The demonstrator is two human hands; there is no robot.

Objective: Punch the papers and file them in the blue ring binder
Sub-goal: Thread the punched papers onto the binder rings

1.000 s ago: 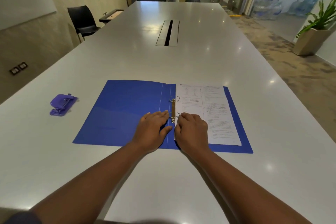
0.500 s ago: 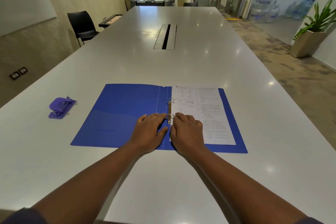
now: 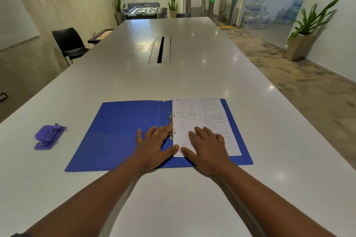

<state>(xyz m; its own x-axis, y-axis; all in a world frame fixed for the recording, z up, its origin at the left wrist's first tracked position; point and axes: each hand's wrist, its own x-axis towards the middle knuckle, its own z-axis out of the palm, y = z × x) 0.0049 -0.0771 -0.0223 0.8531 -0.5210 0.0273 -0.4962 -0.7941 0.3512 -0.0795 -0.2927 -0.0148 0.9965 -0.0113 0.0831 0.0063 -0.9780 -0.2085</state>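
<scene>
**Hands spread flat off the rings, papers seated in the folder**

A second ago both hands were bunched together at the metal rings, fingertips working at the clasp. Now they have parted. The left hand (image 3: 154, 146) lies flat with fingers straight on the blue binder (image 3: 123, 131), just left of the rings (image 3: 171, 124), with its index fingertip up against them. The right hand (image 3: 207, 148) lies flat with fingers spread on the lower half of the papers (image 3: 200, 119). Neither hand grips anything.

The binder lies open in the lower centre of the frame on the grey table (image 3: 192, 75), and the papers sit on its right half with their left edge at the rings. My reading is that the rings have just been closed and the sheets are being smoothed down, so filing looks nearly done; closing the cover would be what remains.

The purple hole punch (image 3: 49, 136) sits well apart at the lower left, untouched.

Hard to make out: whether the rings are fully snapped together, since the left fingertips crowd the lower one; whether the punched holes sit on both rings; how many sheets there are; and the print, which is too small to read
</scene>
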